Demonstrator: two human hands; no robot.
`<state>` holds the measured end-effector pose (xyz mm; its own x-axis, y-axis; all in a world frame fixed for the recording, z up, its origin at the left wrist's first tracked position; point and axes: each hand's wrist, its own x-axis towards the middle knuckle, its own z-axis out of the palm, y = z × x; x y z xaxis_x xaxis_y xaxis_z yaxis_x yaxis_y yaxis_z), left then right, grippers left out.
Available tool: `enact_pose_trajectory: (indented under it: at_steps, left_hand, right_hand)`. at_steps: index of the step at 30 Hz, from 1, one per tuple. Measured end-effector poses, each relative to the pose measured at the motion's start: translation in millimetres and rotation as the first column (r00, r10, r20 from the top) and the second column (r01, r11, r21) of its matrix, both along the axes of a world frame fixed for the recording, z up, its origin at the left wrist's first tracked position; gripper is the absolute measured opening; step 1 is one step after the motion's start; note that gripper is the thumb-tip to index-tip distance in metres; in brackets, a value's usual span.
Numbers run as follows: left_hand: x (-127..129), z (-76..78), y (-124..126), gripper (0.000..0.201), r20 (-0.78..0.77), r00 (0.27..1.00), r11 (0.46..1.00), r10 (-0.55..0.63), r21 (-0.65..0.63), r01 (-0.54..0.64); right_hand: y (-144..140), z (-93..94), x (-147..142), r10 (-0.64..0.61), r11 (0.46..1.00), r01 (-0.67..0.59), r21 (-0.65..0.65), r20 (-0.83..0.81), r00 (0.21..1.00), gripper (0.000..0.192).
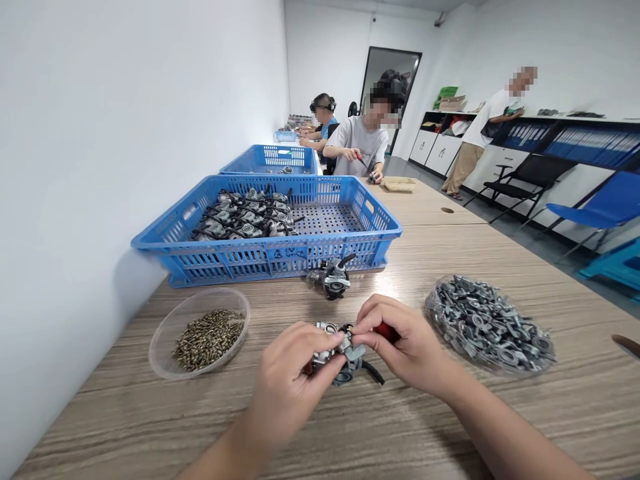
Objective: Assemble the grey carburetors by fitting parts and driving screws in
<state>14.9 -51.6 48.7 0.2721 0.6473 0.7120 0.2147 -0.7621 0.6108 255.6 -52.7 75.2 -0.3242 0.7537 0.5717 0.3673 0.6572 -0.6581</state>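
A clear bowl of small screws [209, 337] sits at the left on the wood-grain table [450, 427], before a blue crate [270, 257] whose front bears moulded marks too small to read. The left hand [287, 387] grips a carburetor [336, 357] over the table — its long axis lies roughly left to right, black lever [373, 372] pointing right and toward the camera. The right hand [407, 343] pinches its top while closed round something red [386, 331]. A second carburetor [333, 277] lies just behind; a dish of metal parts [493, 327] sits right. White walls — other people work farther along.
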Motion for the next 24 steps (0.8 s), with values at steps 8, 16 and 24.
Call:
enact_pose_trajectory:
  at_steps: [8,16,24]
  left_hand:
    - [1.2,-2.6,-3.4,0.022,-0.02,0.996,0.996,0.087,-0.02,-0.087]
    - [3.3,-4.4,-4.9,0.025,0.002,0.996,0.996,0.087,-0.037,-0.087]
    - [2.9,-3.4,-5.6,0.017,0.035,0.993,0.992,0.114,-0.061,-0.112]
  right_hand:
    - [-2.0,9.7,5.2,-0.085,0.996,0.085,-0.026,-0.026,0.996,0.01]
    - [-13.8,9.3,-13.9,-0.077,0.997,0.077,-0.006,0.062,0.995,0.009]
    - [-14.4,6.4,-14.3,-0.089,0.996,0.089,0.02,0.051,0.995,0.012]
